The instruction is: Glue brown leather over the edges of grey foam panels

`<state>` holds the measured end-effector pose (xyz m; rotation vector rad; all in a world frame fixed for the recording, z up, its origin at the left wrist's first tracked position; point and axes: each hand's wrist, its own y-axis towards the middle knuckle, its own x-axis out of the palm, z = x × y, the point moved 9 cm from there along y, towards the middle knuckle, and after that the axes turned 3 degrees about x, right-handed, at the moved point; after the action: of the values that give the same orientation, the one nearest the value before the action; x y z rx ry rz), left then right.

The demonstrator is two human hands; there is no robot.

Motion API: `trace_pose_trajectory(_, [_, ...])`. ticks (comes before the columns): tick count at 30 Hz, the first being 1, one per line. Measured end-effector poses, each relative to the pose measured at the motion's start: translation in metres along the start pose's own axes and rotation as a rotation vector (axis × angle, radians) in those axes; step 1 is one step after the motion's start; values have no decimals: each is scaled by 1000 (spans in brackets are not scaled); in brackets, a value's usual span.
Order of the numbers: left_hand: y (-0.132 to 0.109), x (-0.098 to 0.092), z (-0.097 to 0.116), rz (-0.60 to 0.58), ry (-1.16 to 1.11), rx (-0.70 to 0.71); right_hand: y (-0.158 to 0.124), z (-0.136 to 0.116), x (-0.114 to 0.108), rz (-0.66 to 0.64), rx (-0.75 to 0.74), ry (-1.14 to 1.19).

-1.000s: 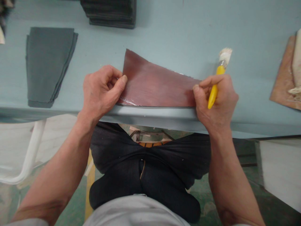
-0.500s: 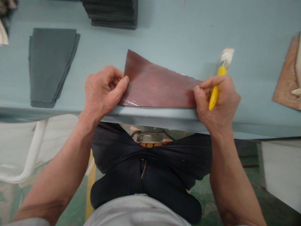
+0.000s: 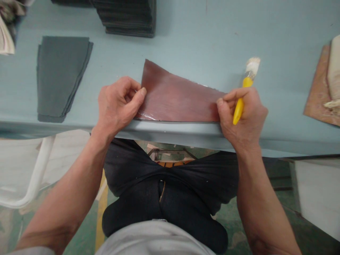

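Note:
A reddish-brown tapered sheet [image 3: 177, 95], smooth and slightly glossy, lies along the front edge of the table. Its lower left edge has a wet-looking shine. My left hand [image 3: 119, 104] pinches the wider left end between thumb and fingers. With thumb and index finger my right hand [image 3: 243, 115] pinches the narrow right end. The same right hand also keeps a yellow-handled paintbrush [image 3: 247, 82] tucked between its fingers, with the whitish bristles pointing up and away from me. What lies under the sheet is hidden.
Dark grey tapered pieces [image 3: 63, 76] lie stacked at the left of the blue-green table [image 3: 196, 46]. A taller dark stack [image 3: 127, 17] stands at the back. At the right edge is a brown board [image 3: 317, 88] with a pale object on it. My legs are below the table edge.
The view has shifted slightly, so things on the table appear a little lower. Both hands keep their pinch on the sheet, and the brush stays in my right hand.

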<state>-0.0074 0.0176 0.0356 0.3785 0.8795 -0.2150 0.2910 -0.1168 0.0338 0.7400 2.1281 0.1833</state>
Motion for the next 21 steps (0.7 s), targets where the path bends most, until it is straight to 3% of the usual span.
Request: trace_pose_trajectory(21, [0, 2, -1, -41, 37, -6, -1, 5, 2, 45, -44, -25])
